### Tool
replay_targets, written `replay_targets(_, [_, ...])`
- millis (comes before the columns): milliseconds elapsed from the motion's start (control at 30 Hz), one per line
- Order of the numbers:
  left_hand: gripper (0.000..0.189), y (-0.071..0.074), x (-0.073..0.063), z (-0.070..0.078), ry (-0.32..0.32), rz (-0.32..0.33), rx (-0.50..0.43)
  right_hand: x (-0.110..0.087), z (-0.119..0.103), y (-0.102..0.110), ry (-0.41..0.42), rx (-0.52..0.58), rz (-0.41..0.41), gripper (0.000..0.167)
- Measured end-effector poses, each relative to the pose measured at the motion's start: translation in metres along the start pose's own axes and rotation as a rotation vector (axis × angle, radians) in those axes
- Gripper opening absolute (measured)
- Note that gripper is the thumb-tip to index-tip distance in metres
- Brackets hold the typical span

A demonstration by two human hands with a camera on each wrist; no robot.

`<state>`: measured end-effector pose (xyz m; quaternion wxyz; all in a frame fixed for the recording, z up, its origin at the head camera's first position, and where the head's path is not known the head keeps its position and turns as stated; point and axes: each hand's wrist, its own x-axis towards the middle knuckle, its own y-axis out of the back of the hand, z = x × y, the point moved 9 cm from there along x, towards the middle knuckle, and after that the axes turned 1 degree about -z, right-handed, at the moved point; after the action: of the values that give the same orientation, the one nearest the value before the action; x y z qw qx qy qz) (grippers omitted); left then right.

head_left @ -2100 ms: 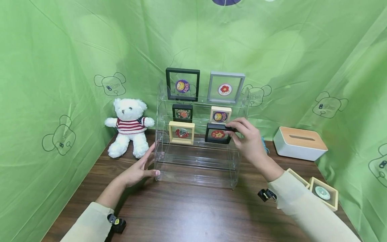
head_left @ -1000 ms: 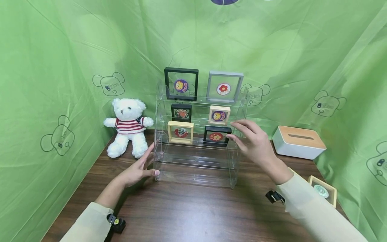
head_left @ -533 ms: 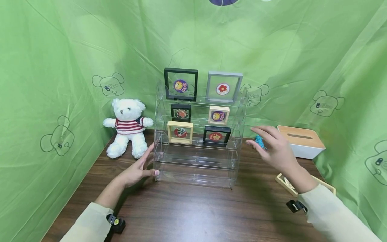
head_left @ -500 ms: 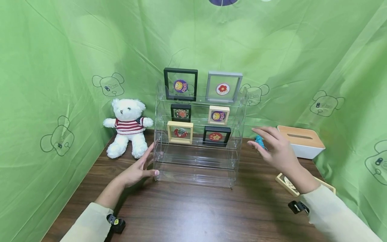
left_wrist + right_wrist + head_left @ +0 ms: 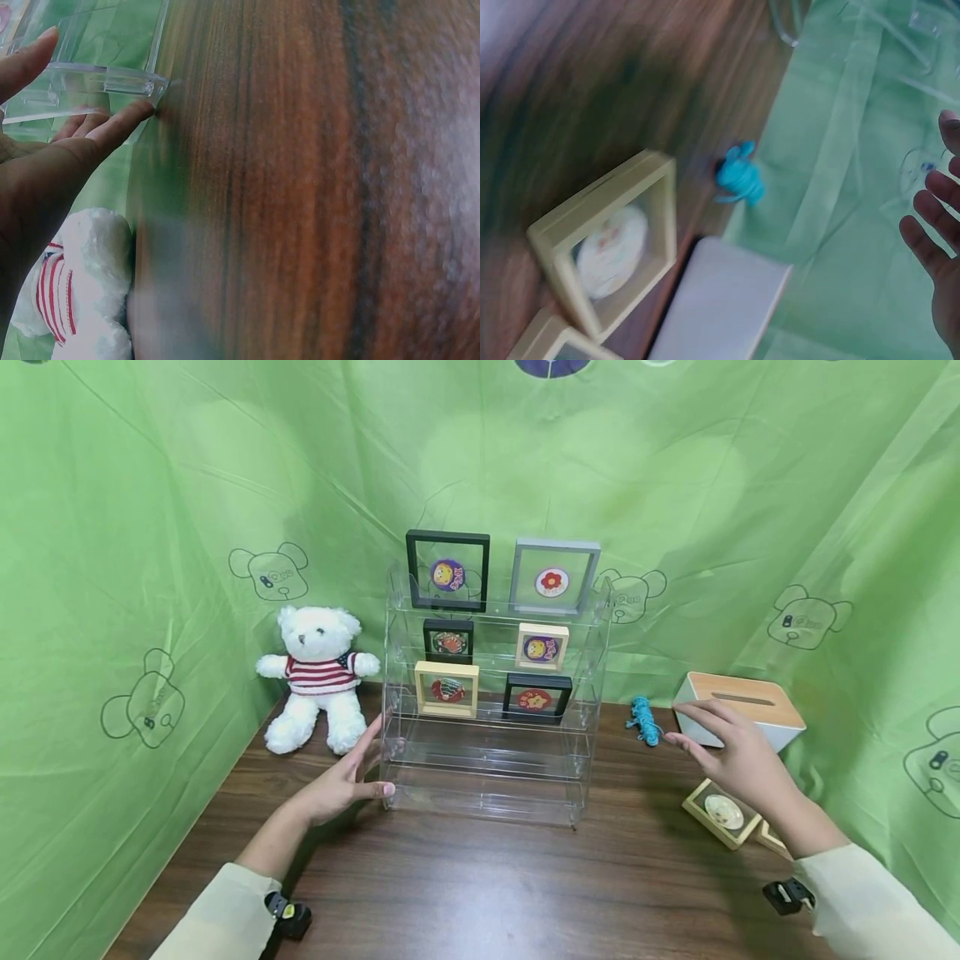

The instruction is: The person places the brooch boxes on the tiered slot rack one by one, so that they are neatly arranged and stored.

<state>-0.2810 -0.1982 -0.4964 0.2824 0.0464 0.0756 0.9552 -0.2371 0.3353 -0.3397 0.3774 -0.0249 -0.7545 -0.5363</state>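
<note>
My left hand (image 5: 333, 789) rests against the left side of a clear acrylic tiered rack (image 5: 487, 810), its fingers fairly straight along the side panel. In the left wrist view, the fingertips are right at the rack's lower corner. On the rack's upper tiers stand several small frames, among them a black frame (image 5: 537, 678), a light wood frame (image 5: 447, 668) and a grey frame (image 5: 557, 542). My right hand (image 5: 742, 760) holds nothing; its fingers are parted from the thumb in the air. Below it lies a wood frame with a pale medallion (image 5: 723, 812), partly over another wood frame (image 5: 772, 841).
A white teddy bear (image 5: 318, 672) in a striped sweater sits left of the rack. On the right are a blue cord bundle (image 5: 643, 721) and a tissue box (image 5: 750, 697) with a wooden lid. Green cloth (image 5: 480, 460) hangs around the wooden table (image 5: 450, 893).
My right hand has let go of the black frame on the rack and moved right, over the loose wood frames. The black frame now leans back on its tier. My left hand has stayed put.
</note>
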Motion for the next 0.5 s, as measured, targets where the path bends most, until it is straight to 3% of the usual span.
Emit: replay_targets(500, [0.123,0.000,0.001,-0.001,-0.012,-0.003,0.002,-0.047,0.059,-0.026,0.032,-0.045,-0.102,0.055])
